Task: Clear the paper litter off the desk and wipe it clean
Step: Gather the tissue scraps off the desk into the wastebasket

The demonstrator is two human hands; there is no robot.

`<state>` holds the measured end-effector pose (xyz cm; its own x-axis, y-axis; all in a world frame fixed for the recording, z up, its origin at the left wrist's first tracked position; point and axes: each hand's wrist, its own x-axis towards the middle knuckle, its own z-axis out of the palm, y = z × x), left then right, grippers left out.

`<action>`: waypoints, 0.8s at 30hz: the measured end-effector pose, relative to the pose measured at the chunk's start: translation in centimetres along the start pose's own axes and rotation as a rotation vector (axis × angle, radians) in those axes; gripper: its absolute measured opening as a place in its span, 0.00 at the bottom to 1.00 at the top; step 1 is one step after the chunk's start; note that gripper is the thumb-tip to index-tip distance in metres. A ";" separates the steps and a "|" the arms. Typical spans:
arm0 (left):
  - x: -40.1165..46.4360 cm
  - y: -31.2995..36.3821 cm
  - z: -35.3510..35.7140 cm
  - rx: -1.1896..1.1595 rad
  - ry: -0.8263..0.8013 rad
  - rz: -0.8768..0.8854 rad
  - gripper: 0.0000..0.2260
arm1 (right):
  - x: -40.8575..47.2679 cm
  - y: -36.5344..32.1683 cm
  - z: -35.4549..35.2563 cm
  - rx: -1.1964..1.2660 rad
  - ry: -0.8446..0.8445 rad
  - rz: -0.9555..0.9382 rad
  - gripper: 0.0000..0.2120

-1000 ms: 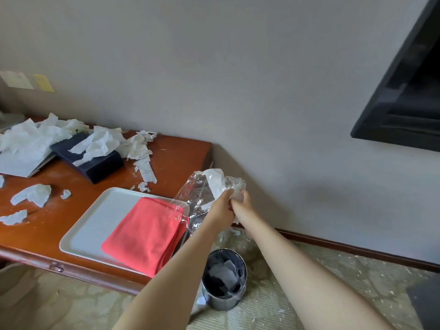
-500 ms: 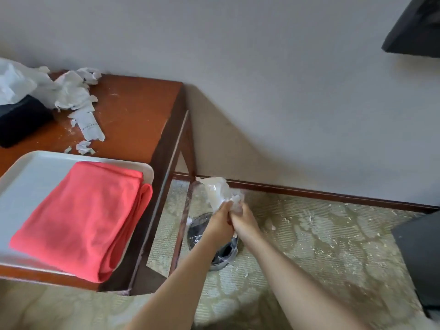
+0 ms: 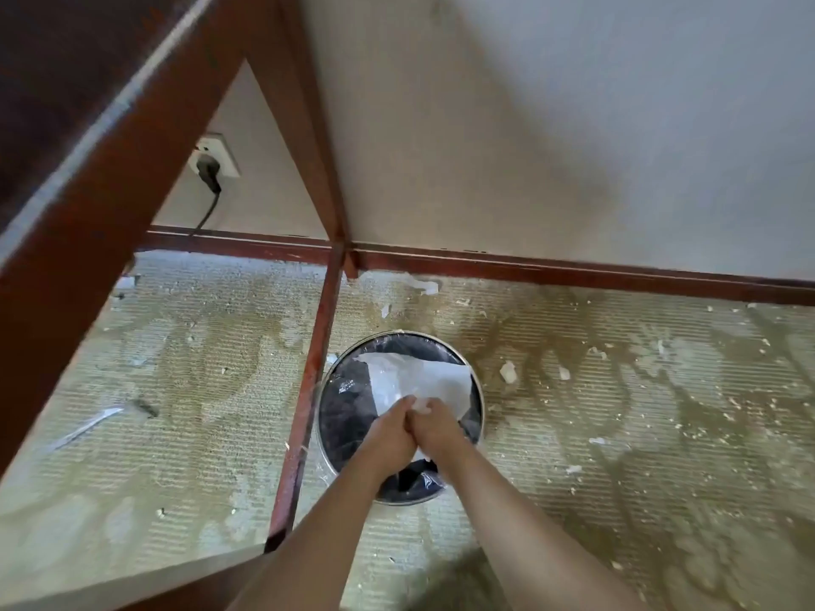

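Note:
A round metal waste bin (image 3: pixel 478 392) with a dark liner stands on the carpet beside the desk's leg. My left hand (image 3: pixel 390 436) and my right hand (image 3: pixel 436 427) are pressed together right over its mouth, both gripping a bundle of white paper and clear plastic (image 3: pixel 419 377). The bundle spreads out ahead of my fingers across the bin's opening. Whether it touches the liner cannot be told. The desk top is out of view; only the desk's side rail (image 3: pixel 132 138) and its thin leg (image 3: pixel 315 377) show.
The skirting board (image 3: pixel 573 271) runs along the wall behind the bin. Paper crumbs (image 3: pixel 507 372) are scattered over the patterned carpet. A wall socket with a black plug (image 3: pixel 211 163) sits under the desk. The leg stands just left of the bin.
My hands have gone down with the paper and plastic bundle from desk height to the bin's mouth. My view has dropped below the desk top, so the tray and red cloth are gone.

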<state>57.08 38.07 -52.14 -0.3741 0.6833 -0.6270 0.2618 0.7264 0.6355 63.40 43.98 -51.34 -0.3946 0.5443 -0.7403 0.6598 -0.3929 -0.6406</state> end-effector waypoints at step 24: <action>15.8 -6.8 2.7 0.634 0.015 -0.195 0.18 | 10.1 0.1 2.6 -0.955 0.020 -0.157 0.18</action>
<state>51.82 44.13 -67.56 -0.4787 0.5374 -0.6943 0.6591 0.7424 0.1202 57.83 47.56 -59.44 -0.5171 0.5551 -0.6515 0.8457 0.4484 -0.2893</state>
